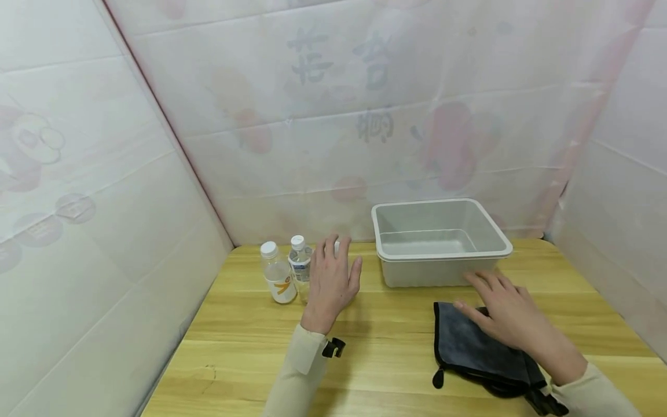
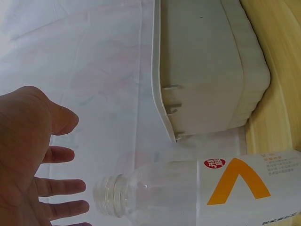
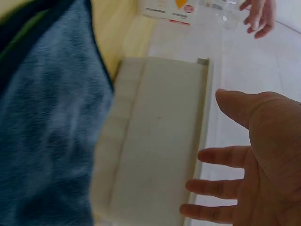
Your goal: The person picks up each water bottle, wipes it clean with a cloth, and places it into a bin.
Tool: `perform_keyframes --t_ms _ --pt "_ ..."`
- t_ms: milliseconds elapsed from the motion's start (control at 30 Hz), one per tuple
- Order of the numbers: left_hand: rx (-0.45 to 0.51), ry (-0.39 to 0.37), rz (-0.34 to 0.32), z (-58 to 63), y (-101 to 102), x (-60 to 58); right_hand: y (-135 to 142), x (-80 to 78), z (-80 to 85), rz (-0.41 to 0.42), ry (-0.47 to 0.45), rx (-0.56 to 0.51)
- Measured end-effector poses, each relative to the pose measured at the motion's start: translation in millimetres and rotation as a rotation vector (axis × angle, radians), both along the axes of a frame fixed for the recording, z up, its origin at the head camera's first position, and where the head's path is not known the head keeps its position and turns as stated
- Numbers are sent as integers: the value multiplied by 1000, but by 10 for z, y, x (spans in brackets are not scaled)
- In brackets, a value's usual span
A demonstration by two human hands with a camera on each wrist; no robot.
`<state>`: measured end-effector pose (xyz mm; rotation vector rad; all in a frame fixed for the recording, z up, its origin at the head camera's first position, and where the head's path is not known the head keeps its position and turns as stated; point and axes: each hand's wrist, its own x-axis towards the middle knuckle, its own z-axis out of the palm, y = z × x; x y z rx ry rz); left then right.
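Observation:
My left hand (image 1: 330, 281) hovers by the bottles at the back left, its fingers extended and nothing in its grasp. A plastic bottle (image 2: 249, 186) with an orange mark on its white label is close to those fingers; its clear threaded neck shows without a cap. The head view mostly hides this bottle behind the hand. Over a folded dark grey cloth (image 1: 479, 347) with black edging, my right hand (image 1: 508, 313) is spread and holds nothing. Its fingertips come near the front wall of a pale plastic bin (image 1: 427, 272); contact cannot be told.
Left of my left hand stand a white-capped bottle with an orange mark (image 1: 281, 284) and a slimmer clear bottle (image 1: 300, 263), also white-capped. A black strap end (image 1: 544, 401) lies by the cloth. Printed sheeting (image 1: 312, 145) rises behind the wooden table (image 1: 250, 359).

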<state>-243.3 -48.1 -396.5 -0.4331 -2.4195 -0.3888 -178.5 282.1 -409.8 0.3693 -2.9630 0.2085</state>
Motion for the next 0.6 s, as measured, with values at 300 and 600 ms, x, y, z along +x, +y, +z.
perform_keyframes --t_ms 300,600 --pt "3 40 6 -20 -54 3 84 65 -230 52 -42 3" --pt "13 91 -22 -54 -67 32 161 104 -390 95 -106 6"
